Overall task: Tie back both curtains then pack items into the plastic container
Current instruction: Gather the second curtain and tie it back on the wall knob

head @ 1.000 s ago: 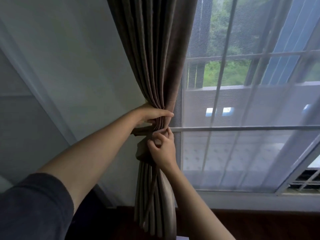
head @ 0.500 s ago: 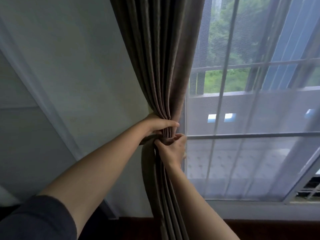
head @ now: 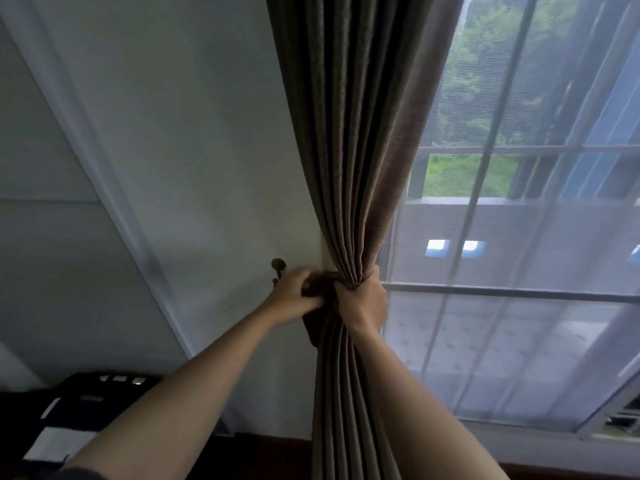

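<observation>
Midway through tying back, the right hand (head: 362,301) clenches the gathered curtain (head: 353,150) in a full grip while the left hand (head: 294,296) pinches the tieback (head: 317,284), likely bound for the wall hook (head: 278,264).

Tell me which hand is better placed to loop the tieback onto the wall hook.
Left, probably. The left hand sits right beside the wall hook and its fingers seem to pinch the tieback, while the right hand is wrapped round the gathered curtain, farther from the hook, holding it bunched.
</observation>
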Demonstrator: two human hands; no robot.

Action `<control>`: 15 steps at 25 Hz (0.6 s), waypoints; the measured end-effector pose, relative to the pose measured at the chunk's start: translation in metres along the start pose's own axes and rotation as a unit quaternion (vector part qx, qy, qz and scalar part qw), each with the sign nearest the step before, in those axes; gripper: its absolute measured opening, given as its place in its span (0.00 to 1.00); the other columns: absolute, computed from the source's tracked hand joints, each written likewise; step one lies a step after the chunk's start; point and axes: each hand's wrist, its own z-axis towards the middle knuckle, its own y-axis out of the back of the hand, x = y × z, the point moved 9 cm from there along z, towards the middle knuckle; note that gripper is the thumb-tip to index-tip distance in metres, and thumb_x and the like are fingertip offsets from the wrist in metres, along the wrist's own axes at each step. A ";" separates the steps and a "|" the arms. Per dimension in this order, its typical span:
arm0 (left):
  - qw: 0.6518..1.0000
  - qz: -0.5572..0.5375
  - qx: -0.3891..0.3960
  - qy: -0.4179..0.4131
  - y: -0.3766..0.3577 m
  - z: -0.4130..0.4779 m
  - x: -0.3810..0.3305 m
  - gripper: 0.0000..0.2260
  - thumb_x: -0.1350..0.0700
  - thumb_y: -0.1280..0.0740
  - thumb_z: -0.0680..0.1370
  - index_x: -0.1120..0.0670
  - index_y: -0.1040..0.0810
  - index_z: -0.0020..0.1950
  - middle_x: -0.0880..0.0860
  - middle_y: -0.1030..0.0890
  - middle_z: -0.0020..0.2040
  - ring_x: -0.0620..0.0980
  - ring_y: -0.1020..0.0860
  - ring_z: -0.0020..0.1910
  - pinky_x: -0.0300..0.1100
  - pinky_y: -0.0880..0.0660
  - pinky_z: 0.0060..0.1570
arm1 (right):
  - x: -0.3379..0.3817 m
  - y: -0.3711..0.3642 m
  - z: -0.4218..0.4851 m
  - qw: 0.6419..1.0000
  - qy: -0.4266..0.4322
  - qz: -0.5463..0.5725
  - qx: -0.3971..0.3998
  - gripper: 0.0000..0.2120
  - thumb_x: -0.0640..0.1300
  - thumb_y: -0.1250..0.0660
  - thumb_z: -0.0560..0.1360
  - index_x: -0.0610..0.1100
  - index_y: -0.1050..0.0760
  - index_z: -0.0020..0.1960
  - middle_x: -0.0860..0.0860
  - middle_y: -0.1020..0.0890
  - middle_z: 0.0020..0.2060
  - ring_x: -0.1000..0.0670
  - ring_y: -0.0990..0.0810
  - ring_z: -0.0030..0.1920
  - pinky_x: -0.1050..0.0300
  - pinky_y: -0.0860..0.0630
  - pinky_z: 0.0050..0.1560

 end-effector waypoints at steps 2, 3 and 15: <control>0.996 0.052 0.008 -0.071 -0.016 -0.001 0.001 0.20 0.54 0.30 0.71 0.54 0.25 0.62 0.51 0.22 0.57 0.48 0.23 0.58 0.44 0.26 0.58 | -0.001 0.000 -0.002 1.000 0.005 -0.010 -0.003 0.19 0.50 0.30 0.67 0.47 0.32 0.54 0.46 0.19 0.47 0.39 0.21 0.50 0.49 0.27 0.49; 0.993 0.076 -0.009 -0.085 -0.016 0.001 0.000 0.17 0.55 0.31 0.72 0.53 0.24 0.60 0.51 0.21 0.56 0.48 0.23 0.56 0.46 0.25 0.56 | -0.002 0.000 -0.002 1.000 0.008 -0.011 -0.001 0.19 0.50 0.31 0.67 0.48 0.32 0.55 0.46 0.19 0.47 0.39 0.21 0.50 0.49 0.27 0.49; 0.987 0.072 0.079 -0.117 -0.008 0.012 -0.017 0.06 0.60 0.40 0.78 0.51 0.33 0.53 0.57 0.22 0.44 0.54 0.21 0.43 0.46 0.25 0.42 | -0.004 0.001 -0.003 0.998 0.051 -0.013 0.018 0.18 0.50 0.30 0.69 0.49 0.32 0.54 0.54 0.25 0.39 0.43 0.20 0.48 0.53 0.28 0.44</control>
